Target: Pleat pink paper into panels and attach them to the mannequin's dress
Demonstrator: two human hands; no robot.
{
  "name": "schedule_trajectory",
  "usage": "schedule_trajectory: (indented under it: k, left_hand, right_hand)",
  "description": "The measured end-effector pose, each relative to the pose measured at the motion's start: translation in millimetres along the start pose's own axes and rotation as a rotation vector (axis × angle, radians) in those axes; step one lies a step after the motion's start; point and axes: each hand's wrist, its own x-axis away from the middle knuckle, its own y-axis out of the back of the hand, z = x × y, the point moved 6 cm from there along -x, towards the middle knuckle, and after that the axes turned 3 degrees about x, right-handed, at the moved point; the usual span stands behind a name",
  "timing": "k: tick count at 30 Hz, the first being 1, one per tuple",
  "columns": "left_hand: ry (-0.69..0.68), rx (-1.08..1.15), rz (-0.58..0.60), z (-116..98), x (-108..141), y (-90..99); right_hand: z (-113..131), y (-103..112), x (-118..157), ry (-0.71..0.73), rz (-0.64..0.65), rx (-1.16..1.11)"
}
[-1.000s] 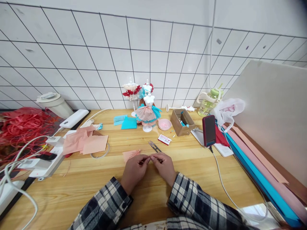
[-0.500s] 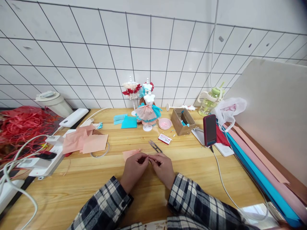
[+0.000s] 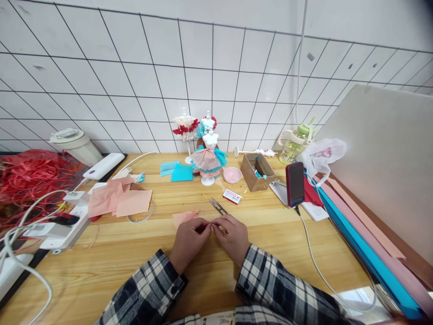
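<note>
My left hand point(image 3: 191, 239) and my right hand point(image 3: 232, 237) meet fingertip to fingertip over the wooden table, both closed in a pinch. Whatever lies between the fingertips is too small to make out. A gathered piece of peach paper point(image 3: 184, 217) lies just beyond my left hand. Small thread snips point(image 3: 219, 206) rest just beyond my right hand, blades pointing away. Farther back, a white mini mannequin point(image 3: 210, 141) wears a peach and blue paper skirt point(image 3: 208, 160). A red and white small box point(image 3: 232, 196) lies near a pink bowl point(image 3: 232, 174).
Peach paper sheets point(image 3: 133, 203), a power strip point(image 3: 72, 225) and white cables are at the left. To the right stand a cardboard box point(image 3: 257, 174), a phone point(image 3: 295, 184) with its cable, and a green bottle point(image 3: 294, 144). Blue paper squares point(image 3: 181, 173) lie at the back.
My right hand has shifted very slightly to the right, its fingertips still close against those of my left hand. The objects on the table stay in place.
</note>
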Motion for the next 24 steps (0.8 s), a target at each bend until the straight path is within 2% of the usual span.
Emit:
schedule_trajectory:
  k: [5, 11, 19, 24]
  left_hand:
    - [-0.005, -0.004, 0.006, -3.8, 1.3, -1.1]
    - [-0.02, 0.009, 0.016, -8.6, 2.7, -0.7]
    - [-0.008, 0.0, -0.024, -1.4, 1.4, 2.1]
    - [-0.023, -0.008, 0.0, -4.9, 2.6, 1.3]
  right_hand:
    - [-0.2, 0.1, -1.6, -0.055, 0.005, -0.005]
    - [-7.3, -5.8, -2.0, -0.168, 0.038, -0.125]
    - [-5.6, -4.8, -3.1, -0.106, 0.095, -0.178]
    - [-6.8, -5.3, -3.0, -0.134, 0.107, -0.132]
